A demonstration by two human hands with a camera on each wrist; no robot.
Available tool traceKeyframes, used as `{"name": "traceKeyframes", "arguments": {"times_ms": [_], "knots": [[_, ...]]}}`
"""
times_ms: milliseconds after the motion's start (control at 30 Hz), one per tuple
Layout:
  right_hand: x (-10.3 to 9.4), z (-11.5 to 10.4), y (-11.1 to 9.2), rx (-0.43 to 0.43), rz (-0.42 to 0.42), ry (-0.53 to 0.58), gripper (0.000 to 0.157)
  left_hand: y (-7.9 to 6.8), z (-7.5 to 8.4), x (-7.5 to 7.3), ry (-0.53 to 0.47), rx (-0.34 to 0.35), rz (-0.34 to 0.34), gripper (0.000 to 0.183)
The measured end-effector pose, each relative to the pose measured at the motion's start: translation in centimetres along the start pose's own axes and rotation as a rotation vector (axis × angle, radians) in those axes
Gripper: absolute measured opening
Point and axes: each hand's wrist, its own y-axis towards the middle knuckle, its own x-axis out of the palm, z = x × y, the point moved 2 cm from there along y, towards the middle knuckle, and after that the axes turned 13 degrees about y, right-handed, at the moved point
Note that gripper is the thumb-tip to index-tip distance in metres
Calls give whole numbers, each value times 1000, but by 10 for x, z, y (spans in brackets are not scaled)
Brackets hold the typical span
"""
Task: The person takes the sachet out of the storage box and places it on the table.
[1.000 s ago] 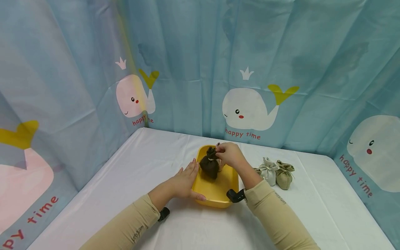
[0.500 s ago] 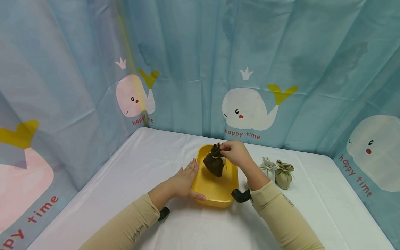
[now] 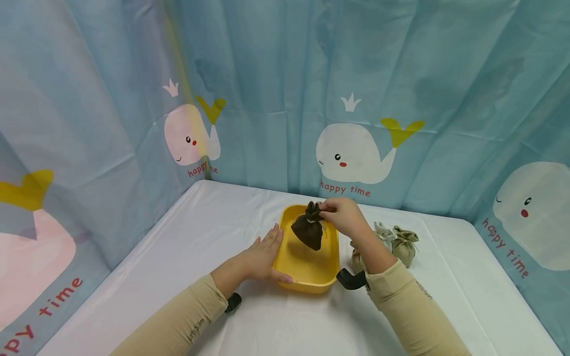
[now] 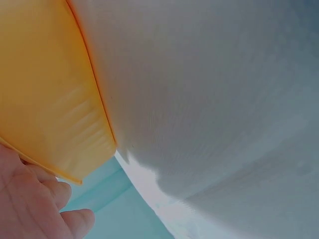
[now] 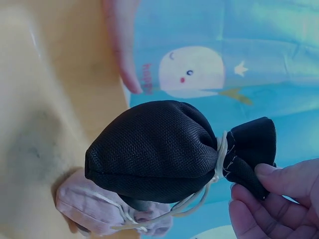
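A dark drawstring pouch (image 3: 307, 232) hangs tilted over the yellow tray (image 3: 307, 288). My right hand (image 3: 345, 216) pinches its gathered top between thumb and fingers. In the right wrist view the pouch (image 5: 149, 142) is full and rounded, with a pale cord tied at its neck. Behind it in that view shows a pinkish pouch (image 5: 92, 206), which the dark pouch partly covers. My left hand (image 3: 260, 257) rests along the tray's left side, fingers extended and thumb at the near corner. The left wrist view has its fingers (image 4: 57, 194) against the tray's outer wall.
On the white-covered table (image 3: 200, 227), right of the tray, stand an olive pouch (image 3: 404, 252), a whitish pouch (image 3: 383, 232) and a beige pouch (image 3: 357, 259), partly behind my right forearm. A blue curtain (image 3: 267, 99) with whale prints closes off the back and sides.
The right hand has shifted right and slightly away with the dark pouch, which now hangs more tilted. More of the beige pouch shows beside the forearm. The left hand stays put.
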Motion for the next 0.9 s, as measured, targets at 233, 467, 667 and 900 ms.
{"name": "traceKeyframes", "arguments": {"times_ms": [233,467,667,900], "knots": [[-17,-1,-11,-32,16,-1,10,-1,1,-1,-9,8,7,133],[-29,1,-18,-7,20,4,10,-1,-1,0,7,3,4,134],[-39,3,-25,17,30,3,12,-1,-1,1,9,6,7,134],[-56,9,-35,25,33,6,14,0,-1,2,23,0,-1,134]]}}
